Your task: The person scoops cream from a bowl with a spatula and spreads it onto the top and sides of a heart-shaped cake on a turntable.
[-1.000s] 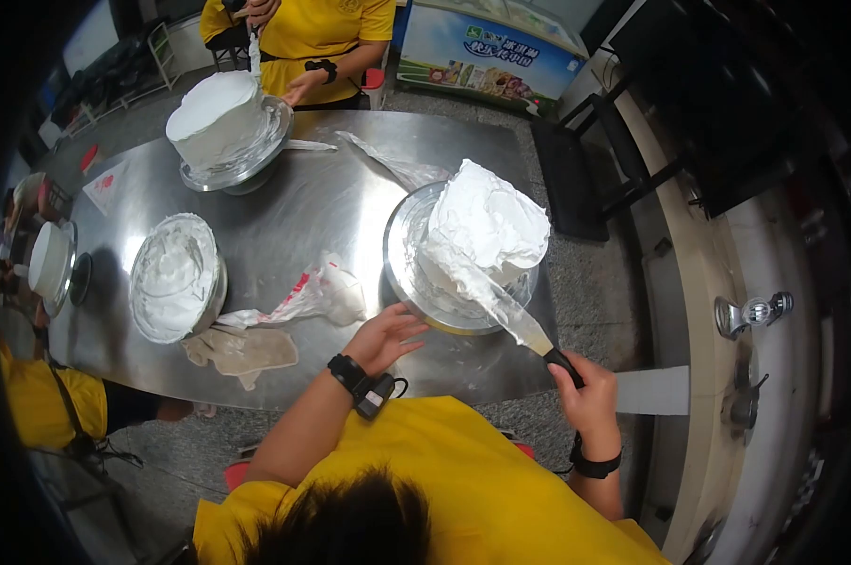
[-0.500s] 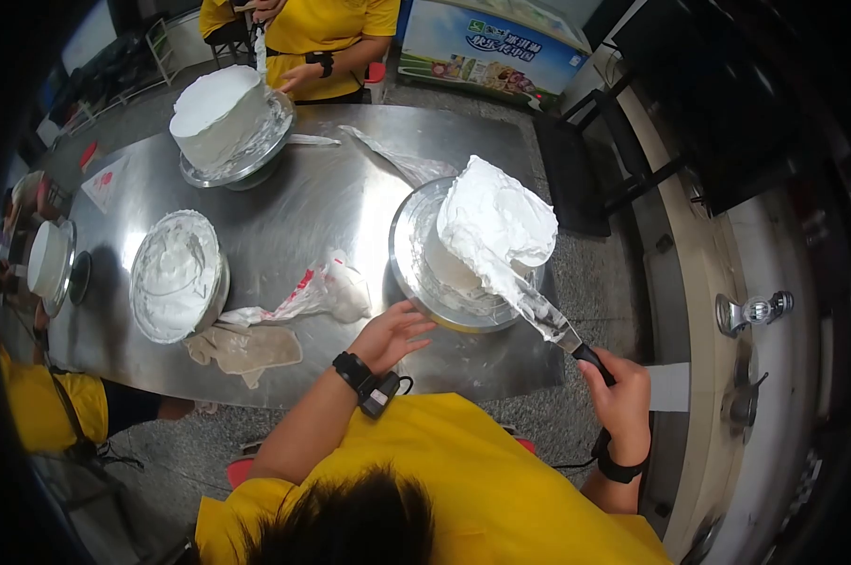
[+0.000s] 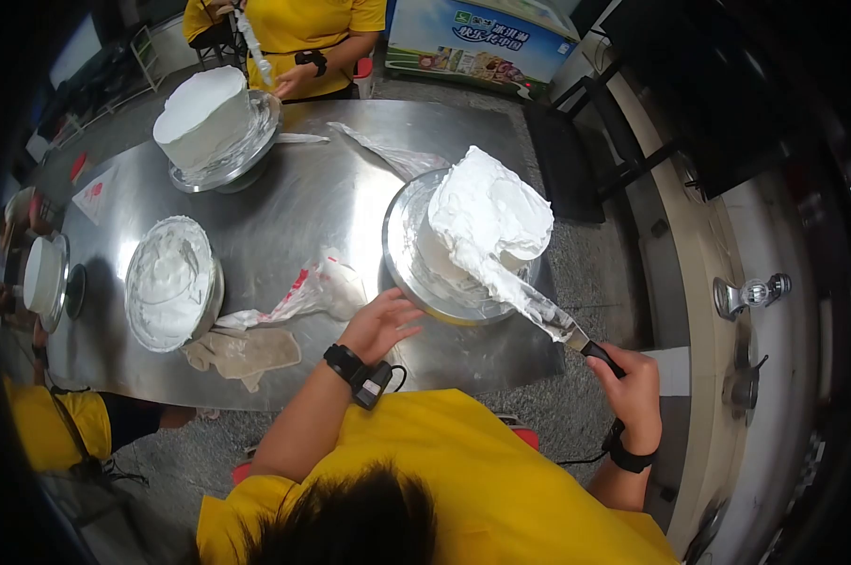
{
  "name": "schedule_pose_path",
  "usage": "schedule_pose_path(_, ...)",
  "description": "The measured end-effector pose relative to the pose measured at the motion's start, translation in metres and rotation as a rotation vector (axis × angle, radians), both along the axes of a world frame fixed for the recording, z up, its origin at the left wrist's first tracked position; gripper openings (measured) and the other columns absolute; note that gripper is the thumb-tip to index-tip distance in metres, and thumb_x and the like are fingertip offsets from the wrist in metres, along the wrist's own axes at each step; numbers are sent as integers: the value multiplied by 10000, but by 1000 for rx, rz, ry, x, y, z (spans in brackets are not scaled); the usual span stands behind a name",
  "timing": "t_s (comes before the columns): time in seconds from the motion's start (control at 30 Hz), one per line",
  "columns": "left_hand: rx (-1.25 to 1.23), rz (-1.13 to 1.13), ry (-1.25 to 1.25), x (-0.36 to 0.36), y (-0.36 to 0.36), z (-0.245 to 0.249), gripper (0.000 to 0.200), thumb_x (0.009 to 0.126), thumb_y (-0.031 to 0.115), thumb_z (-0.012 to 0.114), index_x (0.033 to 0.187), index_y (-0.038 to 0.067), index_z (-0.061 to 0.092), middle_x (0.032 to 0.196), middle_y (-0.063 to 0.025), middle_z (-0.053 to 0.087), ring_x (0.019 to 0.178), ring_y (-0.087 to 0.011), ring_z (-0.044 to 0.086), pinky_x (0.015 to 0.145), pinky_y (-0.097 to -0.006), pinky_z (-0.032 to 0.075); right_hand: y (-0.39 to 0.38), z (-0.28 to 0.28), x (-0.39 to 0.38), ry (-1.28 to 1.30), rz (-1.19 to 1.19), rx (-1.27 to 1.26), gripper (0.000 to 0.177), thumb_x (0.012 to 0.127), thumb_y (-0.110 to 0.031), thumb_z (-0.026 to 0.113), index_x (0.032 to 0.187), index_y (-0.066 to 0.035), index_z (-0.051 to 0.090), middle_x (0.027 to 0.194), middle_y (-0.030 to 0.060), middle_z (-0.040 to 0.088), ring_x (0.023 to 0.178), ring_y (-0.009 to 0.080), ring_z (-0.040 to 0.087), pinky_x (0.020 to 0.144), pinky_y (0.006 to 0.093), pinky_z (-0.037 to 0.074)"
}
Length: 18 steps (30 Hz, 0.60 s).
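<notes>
A cake covered in white cream (image 3: 491, 212) stands on a round metal turntable (image 3: 409, 273), with cream heaped unevenly on its top. My right hand (image 3: 629, 381) is closed round the black handle of a spatula (image 3: 576, 337). The cream-coated blade reaches up and left to the cake's near edge. My left hand (image 3: 381, 326) is beside the turntable's lower left rim, fingers apart and holding nothing; whether a fingertip touches the rim I cannot tell.
On the metal table (image 3: 294, 217) are a bowl of cream (image 3: 171, 282), a crumpled piping bag (image 3: 322, 290), a beige cloth (image 3: 247, 353) and another white cake (image 3: 200, 118). A co-worker (image 3: 303, 38) stands behind it; another person (image 3: 68, 424) is at left.
The view has shifted slightly. My hands, the spatula and the cake keep nearly the same arrangement. The co-worker's cream-covered tool has swung beside the far cake.
</notes>
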<state>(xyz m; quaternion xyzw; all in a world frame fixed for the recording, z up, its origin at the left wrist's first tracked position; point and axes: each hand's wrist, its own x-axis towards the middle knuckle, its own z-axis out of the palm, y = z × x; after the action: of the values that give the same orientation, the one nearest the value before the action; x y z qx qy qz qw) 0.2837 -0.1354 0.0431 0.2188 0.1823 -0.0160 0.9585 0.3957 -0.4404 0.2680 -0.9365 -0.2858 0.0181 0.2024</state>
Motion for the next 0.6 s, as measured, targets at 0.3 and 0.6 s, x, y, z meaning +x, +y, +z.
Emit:
schedule_pose_path(0.3,-8,24,14,-1,6,-2,488,880,159,516,1304,62,292,1344,-185,362,1245,-318,377,1018,-478,306,-21,-3,7,56,-39,35,198,740,-113,702,881,19,663,607,110,593,543,136,555,523,278,419)
schedule_pose_path(0.6,-14,70,60,-2,10,2,480,881,162,522,1298,52,309,1292,-185,363,1219,-339,381,1025,-501,300,-44,-15,16,213,-117,93,198,754,-108,713,902,18,674,626,73,614,571,96,539,531,263,420)
